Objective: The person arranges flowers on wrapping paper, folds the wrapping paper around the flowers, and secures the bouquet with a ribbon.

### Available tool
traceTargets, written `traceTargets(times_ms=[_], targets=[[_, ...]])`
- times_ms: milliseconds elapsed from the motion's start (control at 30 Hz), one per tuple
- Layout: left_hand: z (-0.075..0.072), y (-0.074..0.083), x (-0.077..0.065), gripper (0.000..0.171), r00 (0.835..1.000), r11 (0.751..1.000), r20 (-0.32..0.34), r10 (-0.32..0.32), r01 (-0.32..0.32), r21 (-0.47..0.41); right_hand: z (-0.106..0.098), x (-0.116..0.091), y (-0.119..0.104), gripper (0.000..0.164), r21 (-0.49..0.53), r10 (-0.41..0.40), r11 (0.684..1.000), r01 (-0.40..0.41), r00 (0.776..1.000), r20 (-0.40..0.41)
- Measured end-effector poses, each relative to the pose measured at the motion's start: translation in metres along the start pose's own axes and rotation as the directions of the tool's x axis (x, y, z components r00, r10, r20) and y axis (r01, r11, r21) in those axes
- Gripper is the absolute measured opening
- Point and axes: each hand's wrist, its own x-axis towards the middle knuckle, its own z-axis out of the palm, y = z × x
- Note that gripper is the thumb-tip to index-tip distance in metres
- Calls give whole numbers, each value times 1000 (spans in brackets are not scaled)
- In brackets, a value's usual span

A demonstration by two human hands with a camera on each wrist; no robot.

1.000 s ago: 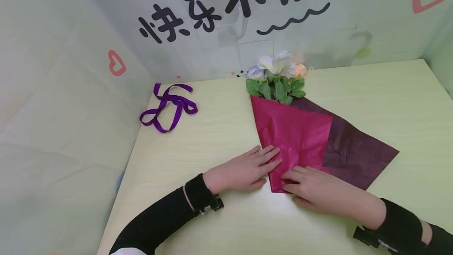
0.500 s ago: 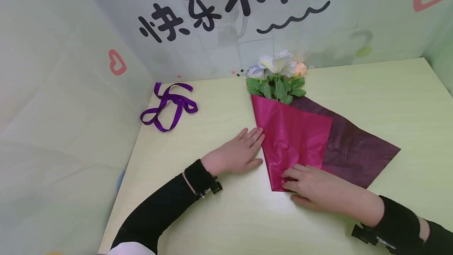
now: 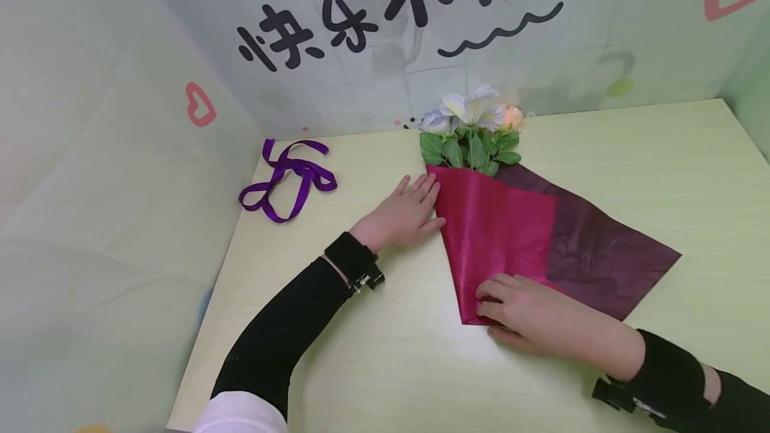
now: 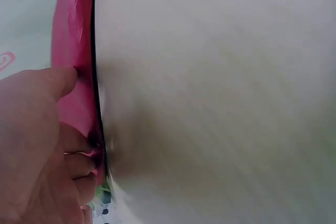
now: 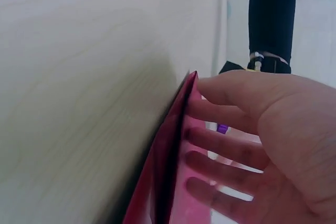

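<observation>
Where the red paper (image 3: 490,236) runs near to far, the left hand (image 3: 400,215), fingers extended, touches its far left edge; the right hand (image 3: 532,314), fingers relaxed, presses its near end.

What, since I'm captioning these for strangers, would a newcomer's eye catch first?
Probably the magenta wrapping paper on the table, with pale flowers showing beyond its far end. The left hand touches its left edge near the flowers; the right hand rests on its near end. Next, the purple ribbon stands out, lying loose by the table's far left corner.
</observation>
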Motion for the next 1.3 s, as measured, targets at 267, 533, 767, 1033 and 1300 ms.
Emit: traceTargets(times_ms=[267,533,767,1033,1300], targets=[[-5,-2,7,83,1000,999,8,-9,10,-40,1,6,1,41,-8,44,999,-44,999,21],[0,-11,17,86,995,996,40,-89,90,-21,4,3,3,38,6,38,999,-38,999,38],[4,0,6,89,998,999,32,-51,51,-1,5,4,3,38,19,35,999,-36,999,42],[7,35,-18,95,997,997,9,76,-76,16,5,5,3,48,-14,16,1000,-16,1000,-19],[13,47,-18,100,996,996,55,73,-75,48,8,4,-2,54,-89,5,996,-1,999,42]])
